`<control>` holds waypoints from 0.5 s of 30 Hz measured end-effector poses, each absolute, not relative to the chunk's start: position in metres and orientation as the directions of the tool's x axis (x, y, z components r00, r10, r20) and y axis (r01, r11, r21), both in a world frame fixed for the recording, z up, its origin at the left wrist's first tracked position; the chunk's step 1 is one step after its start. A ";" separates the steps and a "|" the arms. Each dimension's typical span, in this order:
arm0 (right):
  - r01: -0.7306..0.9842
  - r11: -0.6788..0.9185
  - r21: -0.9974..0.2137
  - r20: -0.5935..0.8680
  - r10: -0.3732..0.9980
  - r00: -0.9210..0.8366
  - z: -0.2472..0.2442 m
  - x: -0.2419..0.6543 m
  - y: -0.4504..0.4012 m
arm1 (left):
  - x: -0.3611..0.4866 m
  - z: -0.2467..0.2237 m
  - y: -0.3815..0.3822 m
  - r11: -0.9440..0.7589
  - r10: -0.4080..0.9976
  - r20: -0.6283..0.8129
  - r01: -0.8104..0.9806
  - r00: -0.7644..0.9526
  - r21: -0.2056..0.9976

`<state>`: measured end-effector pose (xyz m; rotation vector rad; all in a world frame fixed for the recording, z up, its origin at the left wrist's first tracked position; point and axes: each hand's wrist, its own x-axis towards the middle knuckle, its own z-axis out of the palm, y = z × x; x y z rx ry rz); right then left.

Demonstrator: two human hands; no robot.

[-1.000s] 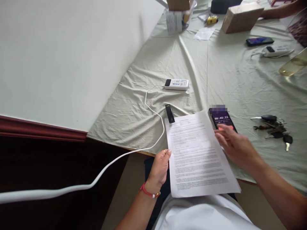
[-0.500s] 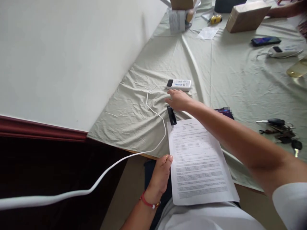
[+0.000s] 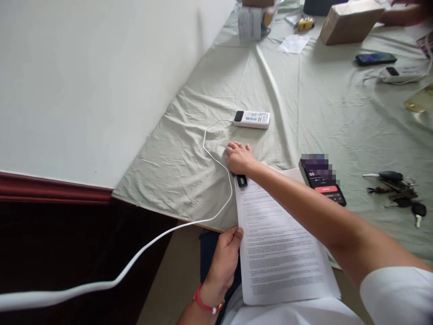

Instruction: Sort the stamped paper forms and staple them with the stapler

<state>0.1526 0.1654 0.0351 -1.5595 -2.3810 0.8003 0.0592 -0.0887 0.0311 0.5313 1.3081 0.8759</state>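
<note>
Printed sheets (image 3: 280, 253) lie partly on the table and reach over its front edge towards my lap. My left hand (image 3: 227, 253) pinches their left edge between thumb and fingers. A black stapler-like object (image 3: 242, 181) sits at the sheets' top left corner. My right hand (image 3: 239, 158) rests over its far part, palm down, and hides much of it; whether the fingers grip it is unclear. Beyond that hand lies a white power bank (image 3: 252, 119) with a white cable (image 3: 216, 155) running from its left end.
Right of the sheets lie a phone (image 3: 323, 180) and a bunch of keys (image 3: 399, 192). Farther back are a brown box (image 3: 350, 22), another phone (image 3: 375, 58), a second power bank (image 3: 402, 74) and a yellow item (image 3: 305, 24). A person's arm (image 3: 402, 16) shows at top right.
My right hand has moved back towards me, from beside the power bank onto the black object. The sheets have shifted slightly towards me, and more of the nearby phone shows.
</note>
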 end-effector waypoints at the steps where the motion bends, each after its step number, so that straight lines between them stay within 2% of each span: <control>1: 0.794 0.306 -0.526 -0.129 0.893 -0.430 0.035 0.153 0.163 | 0.059 0.031 -0.089 0.588 0.797 -0.603 -0.257 0.023 0.767; 11: 0.838 0.311 -0.449 -0.108 0.911 -0.397 0.043 0.151 0.154 | 0.063 0.041 -0.095 0.642 0.721 -0.693 -0.375 0.001 0.668; 15: 0.839 0.317 -0.442 -0.081 0.918 -0.389 0.043 0.150 0.152 | 0.069 0.045 -0.109 0.724 0.649 -0.751 -0.403 0.121 0.560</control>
